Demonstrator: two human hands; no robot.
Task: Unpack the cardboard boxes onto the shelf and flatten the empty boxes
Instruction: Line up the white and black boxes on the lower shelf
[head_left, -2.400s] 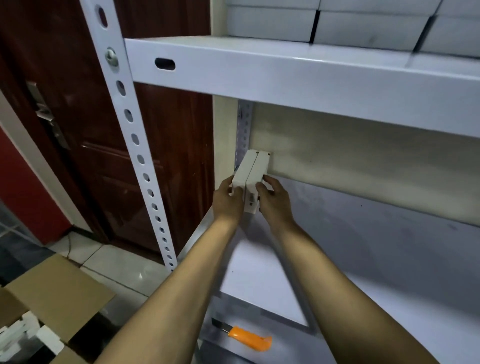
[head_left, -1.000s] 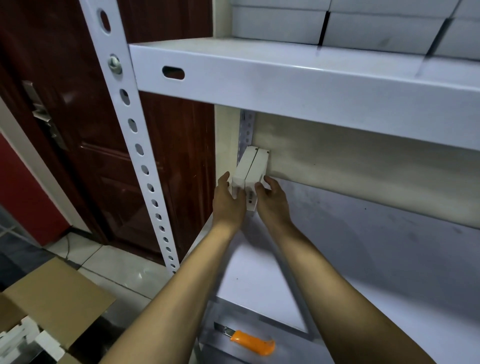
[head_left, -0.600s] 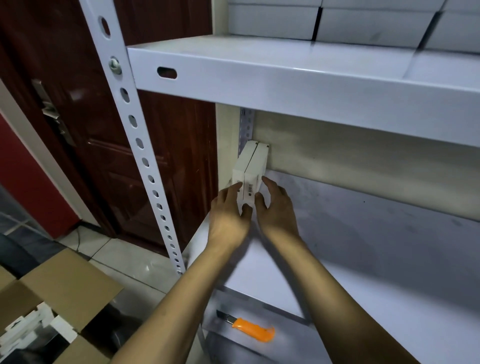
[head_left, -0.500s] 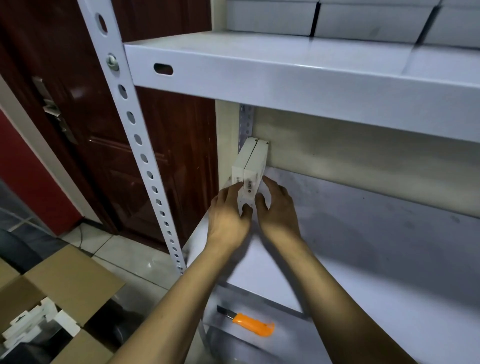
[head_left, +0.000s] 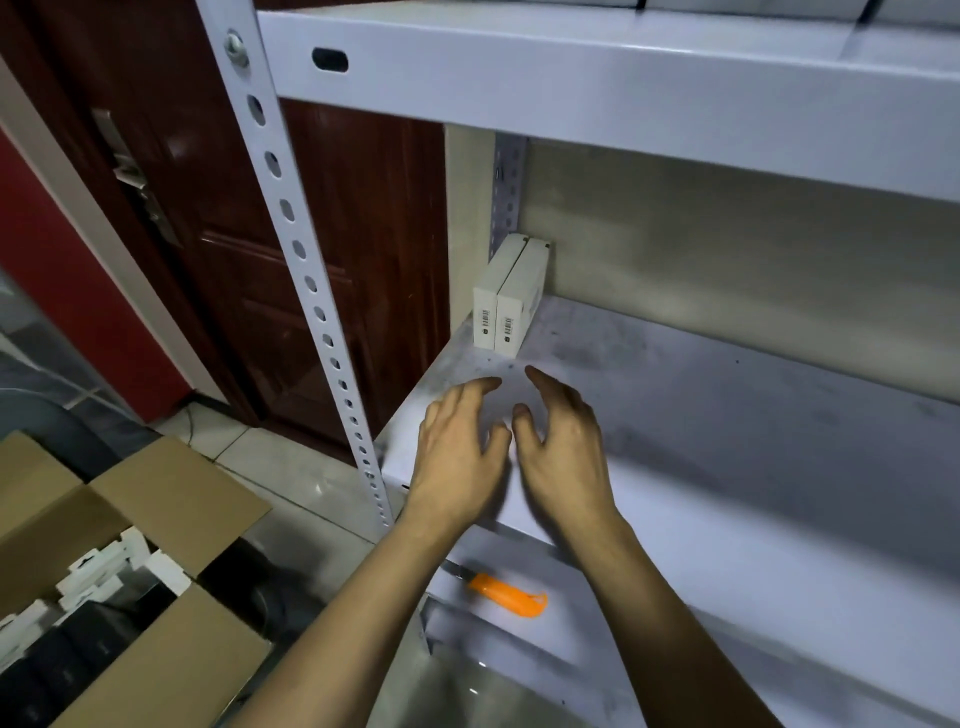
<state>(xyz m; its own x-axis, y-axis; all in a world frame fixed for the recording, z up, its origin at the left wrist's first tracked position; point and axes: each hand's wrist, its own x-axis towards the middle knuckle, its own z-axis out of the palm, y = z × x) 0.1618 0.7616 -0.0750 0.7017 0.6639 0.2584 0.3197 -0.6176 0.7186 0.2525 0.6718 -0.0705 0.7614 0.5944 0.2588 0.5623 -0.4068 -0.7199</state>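
Two slim white retail boxes (head_left: 506, 306) stand upright in grey metal shelf (head_left: 727, 415) back-left corner. Left hand (head_left: 457, 457), right hand (head_left: 563, 452) empty, fingers relaxed, apart from them. Next likely: fetch more from brown cardboard carton (head_left: 171, 499).

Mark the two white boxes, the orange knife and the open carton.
white boxes (head_left: 508, 301), head view, right box's barcode end.
orange knife (head_left: 506, 595), head view, handle middle.
open carton (head_left: 179, 499), head view, raised flap.
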